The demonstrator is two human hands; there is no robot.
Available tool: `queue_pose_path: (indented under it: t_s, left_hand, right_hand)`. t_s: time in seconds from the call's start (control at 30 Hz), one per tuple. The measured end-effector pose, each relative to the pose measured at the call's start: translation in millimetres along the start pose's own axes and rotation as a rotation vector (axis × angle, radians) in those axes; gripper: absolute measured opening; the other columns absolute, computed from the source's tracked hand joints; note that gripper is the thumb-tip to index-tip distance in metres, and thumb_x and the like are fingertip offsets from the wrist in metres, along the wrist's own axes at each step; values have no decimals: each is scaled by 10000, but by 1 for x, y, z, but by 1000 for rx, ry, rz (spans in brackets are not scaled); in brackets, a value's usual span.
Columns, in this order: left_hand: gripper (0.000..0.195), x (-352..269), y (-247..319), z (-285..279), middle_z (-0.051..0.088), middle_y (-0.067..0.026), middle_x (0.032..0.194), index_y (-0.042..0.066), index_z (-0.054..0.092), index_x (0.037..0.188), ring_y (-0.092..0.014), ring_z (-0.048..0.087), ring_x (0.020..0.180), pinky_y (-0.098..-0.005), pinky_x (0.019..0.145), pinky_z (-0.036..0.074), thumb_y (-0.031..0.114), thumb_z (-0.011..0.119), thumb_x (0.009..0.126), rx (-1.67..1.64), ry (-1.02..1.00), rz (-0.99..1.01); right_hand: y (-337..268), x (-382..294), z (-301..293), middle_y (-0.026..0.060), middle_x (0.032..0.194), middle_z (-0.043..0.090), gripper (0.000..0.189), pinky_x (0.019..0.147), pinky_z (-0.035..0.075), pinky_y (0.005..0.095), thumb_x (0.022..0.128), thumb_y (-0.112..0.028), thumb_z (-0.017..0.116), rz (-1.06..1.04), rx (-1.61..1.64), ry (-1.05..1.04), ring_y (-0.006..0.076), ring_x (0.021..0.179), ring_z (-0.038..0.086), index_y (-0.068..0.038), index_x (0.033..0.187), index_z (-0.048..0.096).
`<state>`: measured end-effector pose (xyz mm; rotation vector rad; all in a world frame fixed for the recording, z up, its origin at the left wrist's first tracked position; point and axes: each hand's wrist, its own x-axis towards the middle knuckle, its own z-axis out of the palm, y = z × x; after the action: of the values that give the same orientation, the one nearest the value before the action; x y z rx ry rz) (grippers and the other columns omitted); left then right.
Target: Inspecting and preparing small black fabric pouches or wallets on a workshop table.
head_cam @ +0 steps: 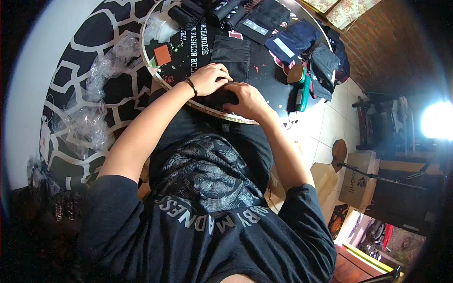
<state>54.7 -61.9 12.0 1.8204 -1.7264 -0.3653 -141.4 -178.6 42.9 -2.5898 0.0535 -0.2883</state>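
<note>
A folded piece of black fabric (231,51) lies on the round table (260,92), its flat part stretching away from me. At its near end, my left hand (211,78) bends its fingers down onto the cloth, with a dark bracelet at the wrist. My right hand (246,100) curls around the near part of the same cloth, thumb low and fingers on top. The fingertips of both hands almost meet. Much of the near part is hidden by my hands and dark against the table.
Folded dark garments (263,21) and a navy one (293,40) lie at the far side. A green and tan object (300,88) sits by the right rim. An orange square (162,55) and clear plastic (161,28) are left. Plastic wrap (88,123) covers part of the patterned surface.
</note>
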Motion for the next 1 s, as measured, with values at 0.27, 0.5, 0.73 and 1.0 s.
queue_pose_path:
  t_s: [0.27,0.5,0.73,1.0]
  left_hand:
    - [207,-7,2,-1,717,-101,1206,65,784,1108,-322,661,1183,-431,1047,521,149,634,992,68,-33,39]
    - [398,-30,11,-17,582,-193,1527,-9,662,1156,-389,518,1440,-479,1189,430,339,683,965,114,-210,76]
    - [443,-46,1,-9,467,-161,1652,-48,689,1197,-354,373,1566,-460,1300,294,357,648,1022,72,-216,90]
    - [398,-49,-6,4,504,-138,1624,-68,658,1161,-348,421,1537,-470,1274,334,300,517,1111,-47,-60,75]
  right_hand:
    - [19,6,2,178,1160,766,485,985,571,411,792,-165,898,32,250,-154,328,1104,743,6,1197,693]
    - [38,10,9,142,1045,766,457,917,566,373,805,-227,927,118,543,-202,254,978,727,-9,1130,692]
    - [38,0,2,125,1075,756,381,933,560,354,871,-203,883,146,458,-145,216,1017,718,-10,1158,723]
    - [21,-14,10,198,1029,775,242,892,580,412,924,-197,802,179,359,174,347,991,763,-19,1083,755]
